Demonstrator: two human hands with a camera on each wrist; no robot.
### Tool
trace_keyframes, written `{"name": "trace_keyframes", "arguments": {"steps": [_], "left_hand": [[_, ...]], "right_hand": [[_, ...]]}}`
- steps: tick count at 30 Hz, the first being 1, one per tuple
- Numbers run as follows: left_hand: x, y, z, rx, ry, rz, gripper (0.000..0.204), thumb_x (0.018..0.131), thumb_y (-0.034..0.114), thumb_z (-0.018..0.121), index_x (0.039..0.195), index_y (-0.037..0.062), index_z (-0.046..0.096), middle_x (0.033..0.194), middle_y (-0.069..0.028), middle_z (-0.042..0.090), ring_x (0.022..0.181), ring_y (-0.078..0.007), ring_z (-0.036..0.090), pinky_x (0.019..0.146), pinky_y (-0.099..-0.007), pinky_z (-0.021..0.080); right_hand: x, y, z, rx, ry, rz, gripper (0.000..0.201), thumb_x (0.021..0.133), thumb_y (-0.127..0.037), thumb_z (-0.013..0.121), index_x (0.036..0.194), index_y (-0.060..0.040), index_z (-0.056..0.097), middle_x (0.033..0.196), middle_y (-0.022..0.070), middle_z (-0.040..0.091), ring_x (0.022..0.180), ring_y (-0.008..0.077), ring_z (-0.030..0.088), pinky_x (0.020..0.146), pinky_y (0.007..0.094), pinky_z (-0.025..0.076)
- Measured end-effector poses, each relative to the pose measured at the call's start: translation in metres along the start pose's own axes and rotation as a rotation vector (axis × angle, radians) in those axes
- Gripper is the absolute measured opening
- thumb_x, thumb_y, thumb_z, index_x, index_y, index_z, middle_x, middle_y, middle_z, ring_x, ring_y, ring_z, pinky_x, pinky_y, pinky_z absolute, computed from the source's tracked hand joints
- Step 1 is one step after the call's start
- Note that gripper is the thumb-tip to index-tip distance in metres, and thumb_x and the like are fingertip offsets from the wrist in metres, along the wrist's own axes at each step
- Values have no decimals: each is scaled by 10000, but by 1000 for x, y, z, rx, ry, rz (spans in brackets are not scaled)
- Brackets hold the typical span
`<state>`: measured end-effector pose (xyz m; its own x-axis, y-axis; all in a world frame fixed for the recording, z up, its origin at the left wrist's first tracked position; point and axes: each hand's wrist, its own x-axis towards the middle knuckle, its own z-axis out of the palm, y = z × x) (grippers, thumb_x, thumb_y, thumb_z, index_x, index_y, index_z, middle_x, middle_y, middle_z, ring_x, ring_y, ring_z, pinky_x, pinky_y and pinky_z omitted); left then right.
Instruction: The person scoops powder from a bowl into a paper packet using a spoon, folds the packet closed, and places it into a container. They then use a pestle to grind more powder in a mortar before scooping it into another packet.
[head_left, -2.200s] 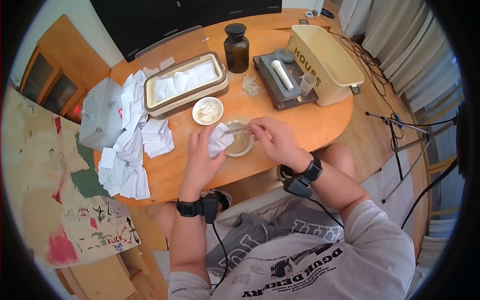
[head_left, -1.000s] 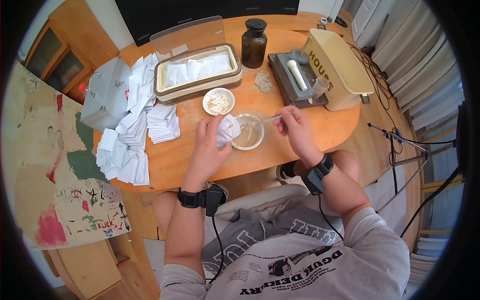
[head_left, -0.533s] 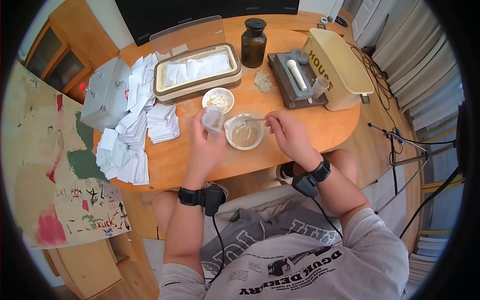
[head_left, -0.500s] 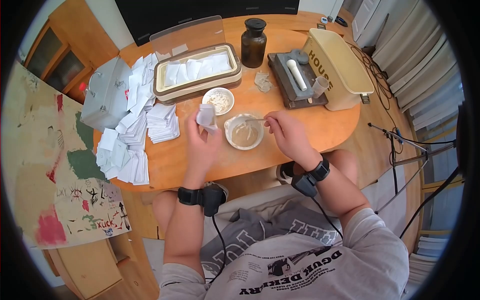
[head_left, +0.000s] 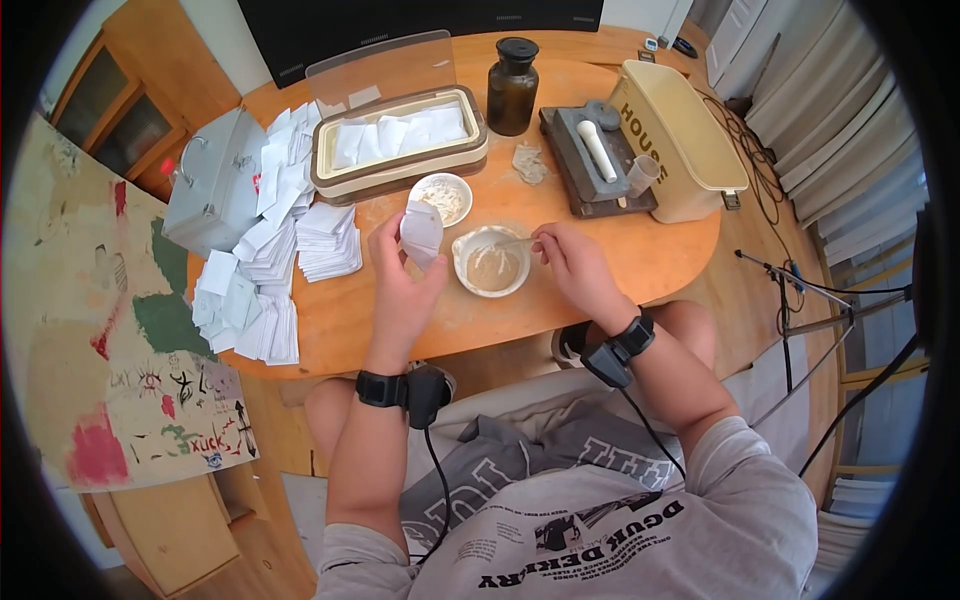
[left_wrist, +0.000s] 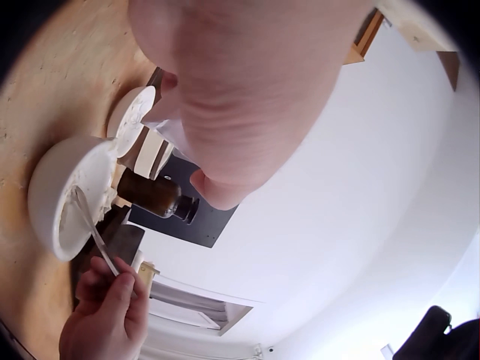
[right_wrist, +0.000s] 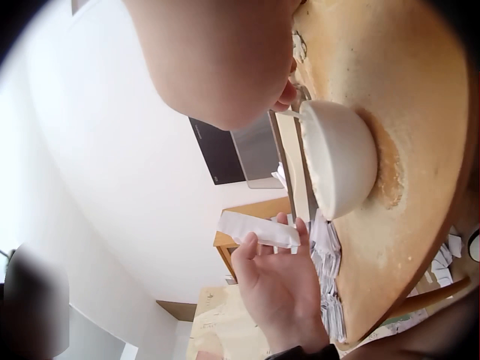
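My left hand (head_left: 405,300) holds a small white paper packet (head_left: 422,235) between thumb and fingers, to the left of a white mortar. The packet stands tilted with its open end up; in the right wrist view it is a long folded strip. My right hand (head_left: 578,268) pinches the handle of a thin metal spoon (left_wrist: 96,236). The spoon's tip rests inside the mortar (right_wrist: 341,161), a white bowl with a pouring lip, over beige powder. Just behind the packet stands a smaller white bowl (head_left: 471,202) of pale powder.
Stacked white packets (head_left: 328,242) and a heap of them lie left, beside a silver case (head_left: 210,180). Behind stand a lidded box (head_left: 400,175) of packets and a brown jar (head_left: 513,95). At right, a grey tray (head_left: 570,160) bears a white pestle (head_left: 597,150), near a cream bin (head_left: 690,140).
The spoon has moved from the packet's mouth into the mortar. My left hand has drawn the packet left, away from the mortar's rim, and turned it more upright. The head view has shifted slightly.
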<state>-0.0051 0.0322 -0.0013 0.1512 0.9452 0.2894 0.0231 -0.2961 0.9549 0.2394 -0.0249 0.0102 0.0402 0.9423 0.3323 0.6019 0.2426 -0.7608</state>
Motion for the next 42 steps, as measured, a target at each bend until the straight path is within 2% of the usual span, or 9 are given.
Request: {"name": "trace_keyframes", "arguments": {"steps": [5,12,22,24,27,31,33,36,42], "left_hand": [[-1,9,1,351,-33,110,656,800,46,695,1385,9,400,1296,-183,425,1249,-349,440,1078,-418,376],[-5,14,6,455,-125,123,645,796,63,700,1373,5,419,1286,-185,438,1250,-358,445,1100,-407,366],[-7,7,14,574,-207,166,655,781,59,699,1373,4,425,1277,-196,447,1229,-379,458,1083,-427,381],[-8,10,17,590,-223,187,656,781,58,700,1375,4,426,1275,-197,449,1226,-380,458,1082,-430,382],[-8,9,15,575,-217,174,672,779,52,700,1387,7,416,1275,-196,449,1226,-383,456,1085,-440,379],[-5,-3,11,460,-113,94,677,811,47,691,1411,15,380,1293,-191,431,1234,-345,463,1065,-425,396],[-3,-6,7,392,-83,40,671,825,44,688,1414,15,367,1313,-189,414,1227,-337,473,1045,-428,412],[-1,-7,4,-17,-72,-124,613,896,67,657,1423,16,349,1324,-148,432,1208,-249,491,1019,-385,434],[1,1,-4,-229,-126,-197,560,950,92,626,1429,17,346,1275,-81,497,1176,-160,494,987,-325,441]], "right_hand": [[-11,3,13,246,-116,215,185,1044,-117,485,1036,17,613,831,90,669,709,153,630,671,293,518],[-10,12,15,770,-60,559,222,1060,-167,456,1035,-13,613,850,44,670,717,84,573,672,231,472],[7,-7,-3,874,207,426,164,1037,-120,493,1038,-15,619,856,63,675,708,99,591,652,254,485],[3,-26,1,301,54,8,124,1007,-61,533,1060,3,625,863,93,674,726,156,632,671,294,515],[-3,-28,-8,168,120,-118,128,990,-19,543,1083,11,625,876,111,665,744,201,652,692,315,530],[0,-18,-18,74,72,-47,131,974,-15,548,1078,7,627,888,131,665,759,260,657,708,342,536],[1,-6,-15,-81,-78,-165,122,950,-22,564,1055,5,619,893,167,659,796,323,658,731,390,538],[-1,-3,-13,-152,-75,-164,108,938,-45,575,1027,7,606,889,200,649,826,375,645,751,430,531],[-1,-16,-17,-70,-156,4,86,952,-55,555,994,14,583,861,210,631,815,388,636,736,448,516]]}}
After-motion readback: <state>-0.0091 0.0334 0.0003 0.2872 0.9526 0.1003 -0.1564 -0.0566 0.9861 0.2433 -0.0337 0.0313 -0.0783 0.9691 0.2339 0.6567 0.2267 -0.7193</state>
